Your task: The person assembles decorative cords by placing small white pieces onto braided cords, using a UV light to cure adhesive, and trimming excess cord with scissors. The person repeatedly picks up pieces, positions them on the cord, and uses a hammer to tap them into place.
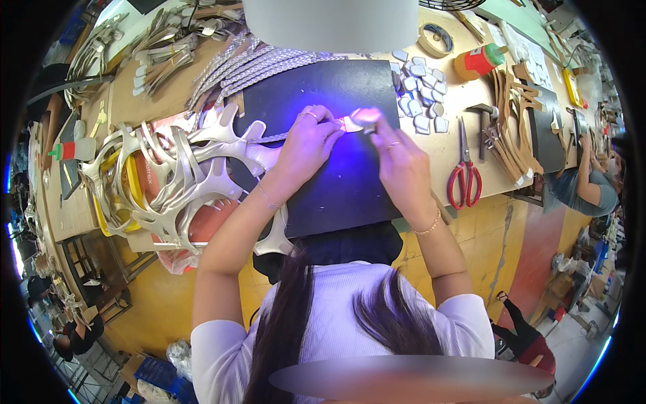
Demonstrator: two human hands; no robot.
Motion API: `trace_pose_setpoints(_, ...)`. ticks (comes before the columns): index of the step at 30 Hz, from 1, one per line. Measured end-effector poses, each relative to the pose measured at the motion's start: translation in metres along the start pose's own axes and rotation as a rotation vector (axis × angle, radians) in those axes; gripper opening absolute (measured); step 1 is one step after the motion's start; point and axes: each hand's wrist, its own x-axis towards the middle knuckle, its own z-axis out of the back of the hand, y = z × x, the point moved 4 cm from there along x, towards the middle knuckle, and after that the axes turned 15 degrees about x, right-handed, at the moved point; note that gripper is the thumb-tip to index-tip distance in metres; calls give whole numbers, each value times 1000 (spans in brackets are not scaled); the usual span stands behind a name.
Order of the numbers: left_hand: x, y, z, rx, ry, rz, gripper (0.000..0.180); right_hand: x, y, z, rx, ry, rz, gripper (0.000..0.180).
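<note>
My left hand [308, 145] is closed on a braided grey strap [272, 139], pinching it near its end above the black mat [336, 195]. From that hand the strap runs off to the left, toward a heap of cut silver shoe uppers [195, 172]. My right hand [404, 158] is closed too, its fingertips slightly blurred, on a small pale tab [365, 116] at the strap's end. Purple-blue light falls on both hands and the mat. Whether the tab is joined to the strap, I cannot tell.
Grey tabs [422, 87] lie piled right of the mat, near red-handled scissors [464, 172], a hammer [484, 124], a tape roll [436, 40] and a glue bottle [479, 62]. Braided straps [259, 67] lie behind. A white lamp housing [330, 23] overhangs the far edge. Other people work at both sides.
</note>
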Motion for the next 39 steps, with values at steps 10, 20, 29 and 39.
trace_pose_setpoints(10, 5, -3, 4, 67, 46, -45, 15, -10, -2, 2, 111, -118, 55, 49)
trace_pose_setpoints(20, 3, -7, 8, 158, -7, -129, 10, -9, -5, -10, -32, 148, 43, 48)
trace_pose_setpoints(29, 0, -9, 10, 337, 17, -203, 15, 30, 0, 2, 19, 120, 66, 44)
trace_pose_setpoints(39, -1, -9, 7, 423, 102, -310, 25, 42, -8, -4, -11, 247, -26, 36)
